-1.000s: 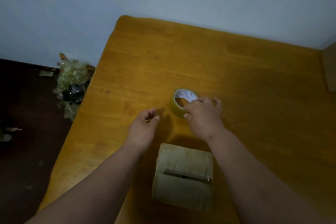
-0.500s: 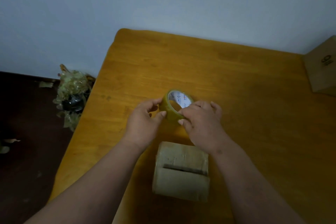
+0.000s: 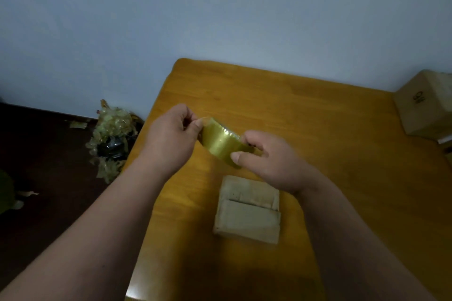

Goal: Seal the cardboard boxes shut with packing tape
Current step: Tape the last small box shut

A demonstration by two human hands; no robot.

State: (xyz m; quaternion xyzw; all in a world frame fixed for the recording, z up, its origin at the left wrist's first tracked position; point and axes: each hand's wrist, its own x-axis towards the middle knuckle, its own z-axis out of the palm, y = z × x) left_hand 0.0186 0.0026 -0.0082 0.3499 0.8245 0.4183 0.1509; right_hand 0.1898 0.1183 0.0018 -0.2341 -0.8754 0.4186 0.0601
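Head view: both hands, left point(image 3: 168, 138) and right point(image 3: 267, 162), grip the tape roll point(image 3: 221, 145); peeled tape could fold onto itself

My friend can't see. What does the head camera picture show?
Two hands hold a roll of yellowish packing tape above a wooden table: the left hand pinches its end, the right hand grips the roll. A small cardboard box sits below them.
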